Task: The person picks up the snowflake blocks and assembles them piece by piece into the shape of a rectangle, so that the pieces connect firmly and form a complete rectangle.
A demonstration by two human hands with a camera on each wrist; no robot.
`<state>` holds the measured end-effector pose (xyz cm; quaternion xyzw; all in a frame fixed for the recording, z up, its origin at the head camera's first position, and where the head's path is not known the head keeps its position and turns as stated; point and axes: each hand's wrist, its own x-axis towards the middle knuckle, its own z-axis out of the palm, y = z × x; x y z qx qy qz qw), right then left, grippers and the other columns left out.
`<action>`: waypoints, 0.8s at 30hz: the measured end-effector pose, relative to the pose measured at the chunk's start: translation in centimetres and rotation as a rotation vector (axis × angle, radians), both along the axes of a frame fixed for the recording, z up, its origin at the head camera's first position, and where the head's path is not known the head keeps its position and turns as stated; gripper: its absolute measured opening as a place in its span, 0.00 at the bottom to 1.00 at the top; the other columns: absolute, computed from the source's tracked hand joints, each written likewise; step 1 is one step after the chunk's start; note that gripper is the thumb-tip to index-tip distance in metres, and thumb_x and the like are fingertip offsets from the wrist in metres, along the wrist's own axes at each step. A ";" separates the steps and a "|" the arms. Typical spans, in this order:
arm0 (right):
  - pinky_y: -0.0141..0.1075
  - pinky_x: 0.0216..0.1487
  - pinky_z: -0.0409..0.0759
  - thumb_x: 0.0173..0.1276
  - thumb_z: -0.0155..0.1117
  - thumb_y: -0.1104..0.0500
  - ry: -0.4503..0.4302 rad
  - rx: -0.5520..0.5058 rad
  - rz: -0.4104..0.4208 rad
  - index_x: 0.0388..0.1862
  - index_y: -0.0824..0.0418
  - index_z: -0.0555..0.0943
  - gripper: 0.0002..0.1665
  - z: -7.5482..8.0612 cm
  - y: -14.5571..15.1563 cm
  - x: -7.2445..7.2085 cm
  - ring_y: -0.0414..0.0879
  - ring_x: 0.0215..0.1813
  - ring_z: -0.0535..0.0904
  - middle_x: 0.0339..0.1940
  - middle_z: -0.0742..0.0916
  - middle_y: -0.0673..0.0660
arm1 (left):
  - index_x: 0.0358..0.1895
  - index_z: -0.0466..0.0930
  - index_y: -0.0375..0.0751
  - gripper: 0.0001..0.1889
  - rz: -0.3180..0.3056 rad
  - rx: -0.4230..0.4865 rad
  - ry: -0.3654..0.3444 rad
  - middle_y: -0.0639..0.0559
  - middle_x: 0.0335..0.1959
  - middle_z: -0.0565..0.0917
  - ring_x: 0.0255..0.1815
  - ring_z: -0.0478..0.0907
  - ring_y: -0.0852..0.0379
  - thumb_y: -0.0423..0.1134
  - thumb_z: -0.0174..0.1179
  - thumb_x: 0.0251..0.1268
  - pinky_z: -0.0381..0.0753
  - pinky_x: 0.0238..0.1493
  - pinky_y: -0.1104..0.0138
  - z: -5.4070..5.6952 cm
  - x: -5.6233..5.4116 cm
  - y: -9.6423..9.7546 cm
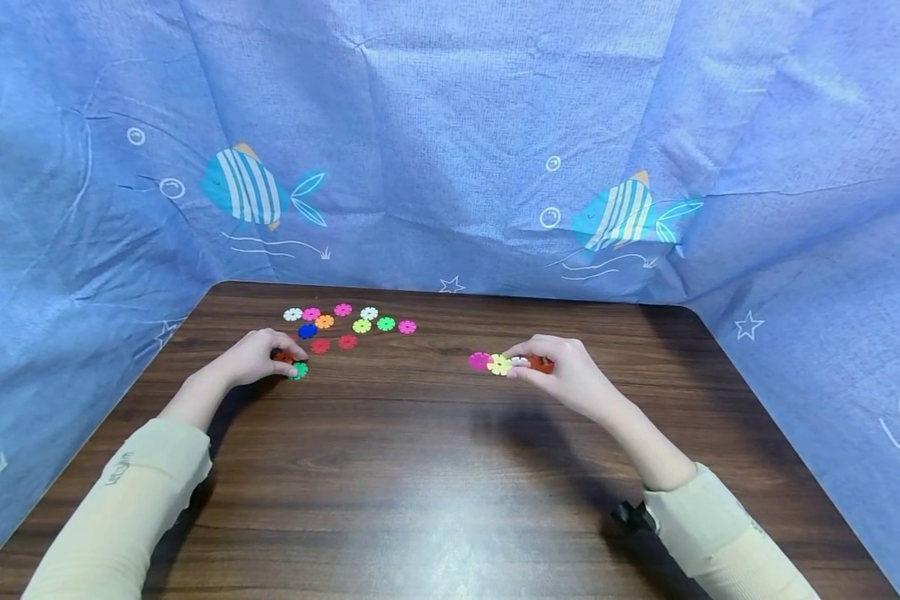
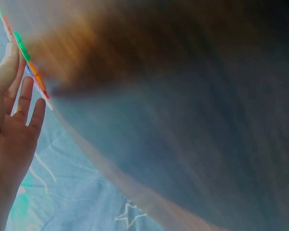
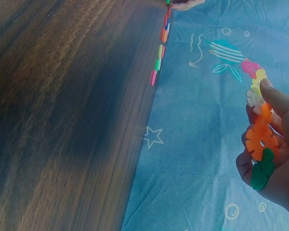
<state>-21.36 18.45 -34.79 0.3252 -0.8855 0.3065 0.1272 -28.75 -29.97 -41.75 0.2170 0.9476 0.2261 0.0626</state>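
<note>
I see the right hand (image 1: pixel 566 375) pinching the flower-disc chain (image 1: pixel 499 364) mid-length, probably to steady it; can't tell if the left hand (image 1: pixel 257 357) pinches the green disc (image 1: pixel 299 371) at its fingertips, loose discs (image 1: pixel 362 326) beyond it on the desk (image 1: pixel 375 458).

In the head view, we see the left hand (image 1: pixel 253 358) partly covering the green disc (image 1: pixel 299 371), and the right hand (image 1: pixel 570 375) hiding some of the chain of discs (image 1: pixel 498 365). Letters (image 1: pixel 118 468) on the left sleeve (image 1: pixel 146 479) are too small for us to read. In the left wrist view, the bench (image 2: pixel 183 139) is blurred.
</note>
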 end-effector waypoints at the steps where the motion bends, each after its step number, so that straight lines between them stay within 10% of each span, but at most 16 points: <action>1: 0.30 0.26 0.67 0.57 0.71 0.54 0.000 0.000 -0.001 0.41 0.50 0.85 0.12 0.0 0.0 0.0 0.40 0.26 0.70 0.30 0.83 0.41 | 0.45 0.85 0.41 0.13 0.001 -0.006 -0.003 0.39 0.49 0.82 0.56 0.73 0.37 0.37 0.68 0.55 0.68 0.57 0.43 0.0 0.1 0.0; 24: 0.30 0.26 0.67 0.58 0.70 0.51 -0.016 -0.002 0.008 0.42 0.50 0.85 0.12 -0.2 0.2 -0.1 0.38 0.27 0.70 0.32 0.84 0.42 | 0.37 0.81 0.41 0.10 0.050 0.069 -0.058 0.51 0.31 0.82 0.35 0.77 0.54 0.33 0.70 0.51 0.78 0.41 0.59 0.5 0.1 1.3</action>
